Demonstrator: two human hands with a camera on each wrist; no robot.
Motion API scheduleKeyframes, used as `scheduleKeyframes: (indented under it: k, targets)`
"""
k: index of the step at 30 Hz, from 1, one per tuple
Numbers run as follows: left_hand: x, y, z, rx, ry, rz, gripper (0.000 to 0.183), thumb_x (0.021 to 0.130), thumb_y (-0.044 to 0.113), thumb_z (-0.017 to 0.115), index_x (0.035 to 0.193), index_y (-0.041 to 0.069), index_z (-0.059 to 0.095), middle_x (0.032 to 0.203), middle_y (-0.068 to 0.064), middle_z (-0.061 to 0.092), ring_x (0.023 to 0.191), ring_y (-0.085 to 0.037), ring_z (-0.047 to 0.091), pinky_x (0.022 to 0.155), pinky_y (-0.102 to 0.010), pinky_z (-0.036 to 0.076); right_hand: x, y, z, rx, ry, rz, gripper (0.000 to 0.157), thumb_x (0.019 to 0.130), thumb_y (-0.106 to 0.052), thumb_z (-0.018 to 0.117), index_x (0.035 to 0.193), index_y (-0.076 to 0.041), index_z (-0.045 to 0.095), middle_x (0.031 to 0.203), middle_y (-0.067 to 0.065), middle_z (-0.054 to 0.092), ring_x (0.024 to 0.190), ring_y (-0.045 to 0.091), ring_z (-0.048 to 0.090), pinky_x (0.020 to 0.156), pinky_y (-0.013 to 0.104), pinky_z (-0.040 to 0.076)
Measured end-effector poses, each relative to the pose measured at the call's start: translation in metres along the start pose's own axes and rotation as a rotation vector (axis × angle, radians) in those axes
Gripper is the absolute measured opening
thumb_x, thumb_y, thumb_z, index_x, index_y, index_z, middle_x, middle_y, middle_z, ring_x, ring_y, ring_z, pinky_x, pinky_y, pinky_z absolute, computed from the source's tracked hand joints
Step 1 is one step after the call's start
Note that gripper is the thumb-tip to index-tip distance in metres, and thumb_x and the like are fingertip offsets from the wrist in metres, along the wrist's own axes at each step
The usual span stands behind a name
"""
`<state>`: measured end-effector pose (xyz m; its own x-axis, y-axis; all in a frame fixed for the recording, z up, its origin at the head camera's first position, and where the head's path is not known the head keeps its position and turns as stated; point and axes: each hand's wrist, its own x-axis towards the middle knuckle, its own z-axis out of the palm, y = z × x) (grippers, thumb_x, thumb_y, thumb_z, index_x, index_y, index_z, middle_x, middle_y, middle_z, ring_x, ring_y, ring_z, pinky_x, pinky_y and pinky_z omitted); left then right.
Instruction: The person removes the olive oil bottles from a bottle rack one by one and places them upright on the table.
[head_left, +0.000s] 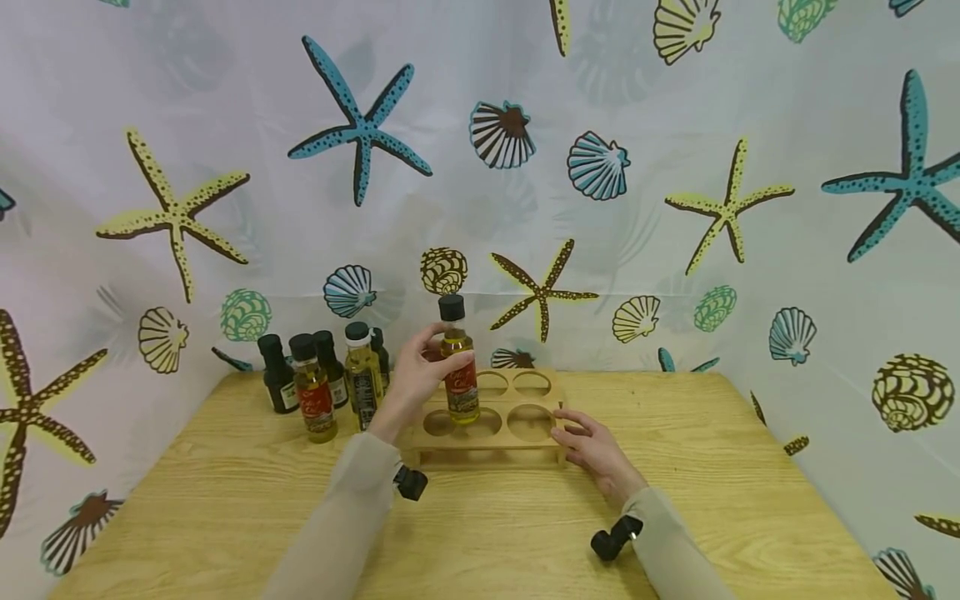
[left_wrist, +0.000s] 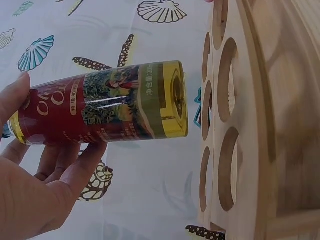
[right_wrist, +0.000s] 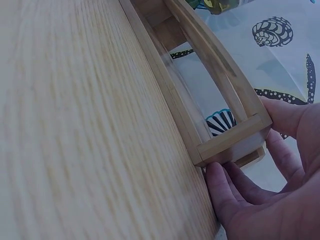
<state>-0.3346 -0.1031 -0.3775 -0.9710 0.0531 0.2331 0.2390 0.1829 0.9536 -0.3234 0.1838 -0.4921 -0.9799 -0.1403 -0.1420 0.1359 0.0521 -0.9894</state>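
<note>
In the head view my left hand (head_left: 420, 371) holds an olive oil bottle (head_left: 461, 383) with a black cap and red label. Thumb and fingers grip its upper part. The left wrist view shows the bottle's base (left_wrist: 172, 100) apart from the wooden bottle rack (left_wrist: 250, 125), above its round holes. My right hand (head_left: 592, 450) holds the right end of the rack (head_left: 487, 442). From the right wrist, the thumb and fingertips (right_wrist: 216, 175) touch the rack's end panel (right_wrist: 235, 142); part of the grip is hidden behind it.
Several bottles stand on the table left of the rack, among them another red-labelled oil bottle (head_left: 315, 400), a yellow oil bottle (head_left: 363, 375) and a dark bottle (head_left: 277, 375). A patterned curtain (head_left: 480, 208) hangs behind the wooden table (head_left: 225, 508).
</note>
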Motion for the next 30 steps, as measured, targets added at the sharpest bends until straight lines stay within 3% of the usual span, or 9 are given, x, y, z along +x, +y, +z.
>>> scheduleKeyframes:
  k: [20,24,30]
  targets:
    - [-0.017,-0.006,-0.028,0.044,0.085,-0.008,0.061,0.083,0.038,0.079,0.136,0.021,0.054,0.113,-0.013,0.056,0.101,-0.027,0.058,0.088,-0.044,0.053,-0.001,0.002,0.000,-0.006,-0.001,0.000,0.048,0.095,-0.023,0.067,0.140,-0.013,0.054,0.151,0.022,0.037,0.134,0.034,0.046,0.102,0.048,0.045]
    - [-0.022,-0.011,-0.036,0.090,0.106,0.022,0.064,0.080,0.045,0.080,0.135,0.021,0.056,0.110,-0.011,0.058,0.097,-0.025,0.059,0.085,-0.042,0.055,-0.001,0.001,-0.002,-0.014,-0.008,0.000,0.048,0.094,-0.024,0.067,0.139,-0.015,0.054,0.151,0.020,0.037,0.135,0.033,0.044,0.101,0.044,0.046]
    - [-0.024,-0.019,-0.049,0.205,0.163,0.120,0.063,0.079,0.049,0.080,0.132,0.021,0.060,0.102,-0.008,0.062,0.086,-0.023,0.058,0.074,-0.034,0.052,0.000,-0.001,-0.003,-0.008,-0.014,0.010,0.049,0.094,-0.024,0.068,0.140,-0.016,0.053,0.152,0.019,0.035,0.135,0.032,0.044,0.096,0.039,0.047]
